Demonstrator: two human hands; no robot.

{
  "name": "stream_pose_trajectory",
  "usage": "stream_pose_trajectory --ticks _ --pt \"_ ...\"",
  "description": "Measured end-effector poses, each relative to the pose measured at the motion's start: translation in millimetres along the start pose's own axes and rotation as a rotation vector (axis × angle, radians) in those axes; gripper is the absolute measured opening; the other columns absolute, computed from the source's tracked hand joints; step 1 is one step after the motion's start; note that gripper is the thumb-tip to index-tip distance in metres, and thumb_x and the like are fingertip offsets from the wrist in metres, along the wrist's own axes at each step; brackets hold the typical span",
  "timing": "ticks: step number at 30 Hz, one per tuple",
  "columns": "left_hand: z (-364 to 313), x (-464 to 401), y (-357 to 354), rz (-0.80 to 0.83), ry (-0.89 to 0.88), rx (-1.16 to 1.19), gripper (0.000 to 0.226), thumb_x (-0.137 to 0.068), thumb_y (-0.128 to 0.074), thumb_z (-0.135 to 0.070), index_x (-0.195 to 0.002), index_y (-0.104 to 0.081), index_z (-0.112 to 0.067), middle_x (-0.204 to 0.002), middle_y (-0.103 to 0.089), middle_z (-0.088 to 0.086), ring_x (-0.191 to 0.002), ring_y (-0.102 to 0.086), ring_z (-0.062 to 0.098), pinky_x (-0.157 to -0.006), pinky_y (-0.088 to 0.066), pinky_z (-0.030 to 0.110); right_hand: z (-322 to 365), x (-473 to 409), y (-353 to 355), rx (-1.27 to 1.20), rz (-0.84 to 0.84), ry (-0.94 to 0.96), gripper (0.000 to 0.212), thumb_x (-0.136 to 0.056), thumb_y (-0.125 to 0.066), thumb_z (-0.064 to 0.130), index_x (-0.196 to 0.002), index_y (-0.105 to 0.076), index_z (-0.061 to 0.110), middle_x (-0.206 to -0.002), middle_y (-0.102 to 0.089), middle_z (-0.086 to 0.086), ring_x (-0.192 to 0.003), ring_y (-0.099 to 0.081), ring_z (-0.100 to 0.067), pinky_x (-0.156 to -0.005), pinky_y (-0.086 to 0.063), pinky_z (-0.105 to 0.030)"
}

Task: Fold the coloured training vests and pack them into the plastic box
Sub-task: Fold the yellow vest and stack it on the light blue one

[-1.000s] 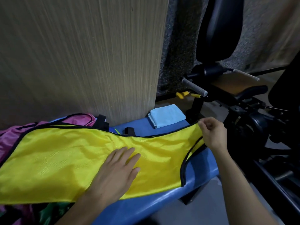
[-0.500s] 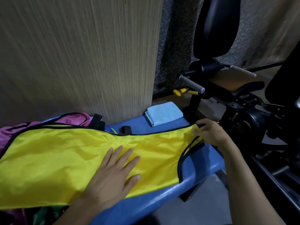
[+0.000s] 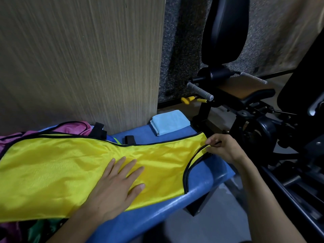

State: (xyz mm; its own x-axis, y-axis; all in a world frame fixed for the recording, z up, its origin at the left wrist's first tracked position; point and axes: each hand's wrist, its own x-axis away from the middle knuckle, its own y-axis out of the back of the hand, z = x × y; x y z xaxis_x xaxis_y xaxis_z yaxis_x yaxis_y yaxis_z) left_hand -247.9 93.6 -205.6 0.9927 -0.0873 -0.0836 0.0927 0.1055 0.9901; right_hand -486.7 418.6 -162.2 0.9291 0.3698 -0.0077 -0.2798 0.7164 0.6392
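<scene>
The yellow vest [image 3: 61,169] lies spread flat along the blue bench [image 3: 201,183], ready for folding. Your left hand [image 3: 115,188] presses flat on its middle, fingers straight, anchoring the fabric. Your right hand [image 3: 224,148] pinches the black-trimmed shoulder strap, apparently to tension it. The plastic box is not in view.

yellow vest [image 3: 66,165]: shiny mesh cloth, black trim | counter [image 3: 201,183]: smooth glossy blue padding | panel [image 3: 78,58]: matt wood grain | blue cloth [image 3: 170,121]: soft, matt

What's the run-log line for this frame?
yellow vest flat on blue bench | left hand presses it | right hand pinches strap end | unfolded
</scene>
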Motion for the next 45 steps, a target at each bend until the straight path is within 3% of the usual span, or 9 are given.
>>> stream_pose_trajectory --ticks 8,14,21,25,33,38,41,43,45 --pt "2 0 -1 0.007 -0.003 -0.006 0.057 -0.105 -0.024 -0.064 -0.149 -0.047 -0.035 -0.154 -0.047 -0.004 -0.147 -0.037 0.031 -0.116 -0.017 0.05 8 1 10 -0.044 0.145 -0.02 0.014 -0.098 -0.063 0.006 -0.096 -0.075 0.013 -0.068 -0.059 -0.011 -0.064 -0.053 -0.021 -0.065 -0.046 -0.033" --pt "2 0 -2 0.011 -0.004 -0.001 0.057 -0.105 -0.024 -0.063 -0.149 -0.046 -0.036 -0.154 -0.047 -0.004 -0.147 -0.037 0.031 -0.116 -0.017 0.05 8 1 11 -0.035 0.134 0.0 0.008 -0.095 -0.066 0.001 -0.094 -0.072 0.007 -0.06 -0.061 -0.006 -0.061 -0.055 -0.022 -0.07 -0.05 -0.038" --pt "3 0 -2 0.018 -0.003 -0.005 0.057 -0.106 -0.022 -0.062 -0.15 -0.045 -0.036 -0.155 -0.046 -0.004 -0.148 -0.036 0.03 -0.116 -0.016 0.049 4 -2 12 -0.014 0.134 0.005 0.008 -0.089 -0.074 0.003 -0.091 -0.074 0.011 -0.08 -0.071 -0.016 -0.07 -0.064 -0.022 -0.075 -0.058 -0.05" --pt "3 0 -2 0.016 -0.003 -0.012 0.056 -0.106 -0.023 -0.062 -0.15 -0.045 -0.036 -0.155 -0.047 -0.004 -0.147 -0.037 0.03 -0.116 -0.017 0.049 6 -3 10 0.017 0.124 0.013 0.011 -0.087 -0.077 0.003 -0.089 -0.073 0.013 -0.066 -0.068 0.003 -0.063 -0.063 -0.012 -0.073 -0.058 -0.045" --pt "2 0 -2 0.018 0.014 -0.018 0.055 -0.106 -0.023 -0.061 -0.15 -0.046 -0.036 -0.153 -0.049 -0.004 -0.146 -0.039 0.03 -0.117 -0.017 0.049 6 4 3 0.284 -0.065 0.06 0.027 -0.078 -0.079 0.0 -0.074 -0.062 0.022 -0.059 -0.051 0.009 -0.057 -0.049 -0.009 -0.057 -0.044 -0.024" --pt "1 0 0 0.028 0.019 -0.04 0.056 -0.106 -0.023 -0.059 -0.148 -0.049 -0.034 -0.151 -0.052 -0.002 -0.144 -0.043 0.031 -0.116 -0.019 0.05 1 5 5 0.281 0.024 -0.049 0.02 -0.078 -0.086 0.012 -0.086 -0.069 0.019 -0.069 -0.064 0.009 -0.069 -0.06 -0.01 -0.065 -0.048 -0.024" --pt "-2 1 3 0.025 0.023 -0.029 0.056 -0.106 -0.022 -0.059 -0.148 -0.048 -0.034 -0.154 -0.049 -0.001 -0.146 -0.038 0.032 -0.116 -0.018 0.051 0 5 11 0.239 0.079 -0.117 0.017 -0.089 -0.073 0.009 -0.1 -0.071 0.022 -0.089 -0.068 0.004 -0.087 -0.065 -0.016 -0.079 -0.054 -0.032" --pt "-9 -1 7 0.009 0.016 -0.003 0.056 -0.106 -0.023 -0.059 -0.15 -0.047 -0.033 -0.157 -0.043 0.0 -0.149 -0.034 0.032 -0.117 -0.018 0.053 7 4 7 0.159 0.046 -0.143 0.012 -0.097 -0.058 0.016 -0.102 -0.069 0.012 -0.089 -0.067 -0.009 -0.078 -0.061 -0.017 -0.069 -0.05 -0.031" --pt "-17 -2 11 -0.008 -0.004 0.014 0.056 -0.106 -0.022 -0.059 -0.151 -0.045 -0.033 -0.16 -0.038 -0.001 -0.15 -0.031 0.03 -0.118 -0.017 0.052 16 -2 -6 0.119 -0.047 -0.183 0.03 -0.101 -0.052 0.031 -0.094 -0.065 0.004 -0.079 -0.063 -0.013 -0.071 -0.058 -0.023 -0.065 -0.045 -0.034"
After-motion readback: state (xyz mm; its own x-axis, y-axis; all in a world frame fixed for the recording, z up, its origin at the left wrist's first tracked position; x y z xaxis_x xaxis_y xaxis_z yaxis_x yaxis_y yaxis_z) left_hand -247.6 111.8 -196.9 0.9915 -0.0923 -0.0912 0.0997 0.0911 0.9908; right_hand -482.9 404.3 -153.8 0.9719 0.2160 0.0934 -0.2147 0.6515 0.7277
